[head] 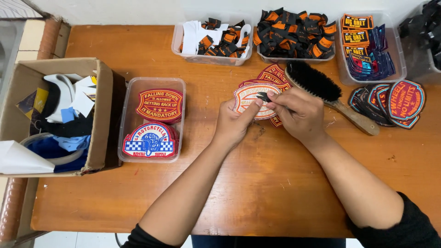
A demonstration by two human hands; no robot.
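Note:
My left hand [233, 123] and my right hand [296, 114] meet over the middle of the wooden table [257, 193]. Between their fingertips they pinch a small dark scrap [263, 96]. Just behind the fingers lies a cream and red embroidered patch [245, 96] on top of a small pile of red patches [274, 73]. A wooden brush with black bristles [321, 87] lies right behind my right hand, handle pointing to the right.
A clear tub [151, 119] with red and blue patches sits left of my hands, next to a cardboard box [98, 119] of scraps. Along the back stand several clear tubs [211, 39] of black and orange labels. A fan of round patches [395, 103] lies at right.

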